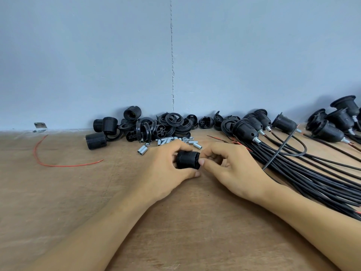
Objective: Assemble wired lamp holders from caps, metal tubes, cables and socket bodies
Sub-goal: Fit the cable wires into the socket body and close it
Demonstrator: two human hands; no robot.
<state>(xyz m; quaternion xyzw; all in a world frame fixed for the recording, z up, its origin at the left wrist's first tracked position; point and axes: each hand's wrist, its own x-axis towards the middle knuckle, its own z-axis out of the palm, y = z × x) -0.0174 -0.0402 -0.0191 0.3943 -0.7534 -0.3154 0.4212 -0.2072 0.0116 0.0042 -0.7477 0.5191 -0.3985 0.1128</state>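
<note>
My left hand [166, 169] grips a black threaded socket body [188, 159] lying on its side just above the wooden table [175, 222]. My right hand [228, 165] has its fingers curled at the body's right end; what they pinch there is hidden. Behind the hands lie several short metal tubes [142, 149] and small nuts. A heap of black caps, rings and socket bodies [156, 126] sits against the wall. A bundle of black cables [312, 180] runs off to the right.
Several finished wired lamp holders [248, 128] lie at the back right, more of them at the far right [332, 124]. A loose red wire [58, 163] curls on the left. A small metal bracket [40, 127] is fixed at the wall's foot.
</note>
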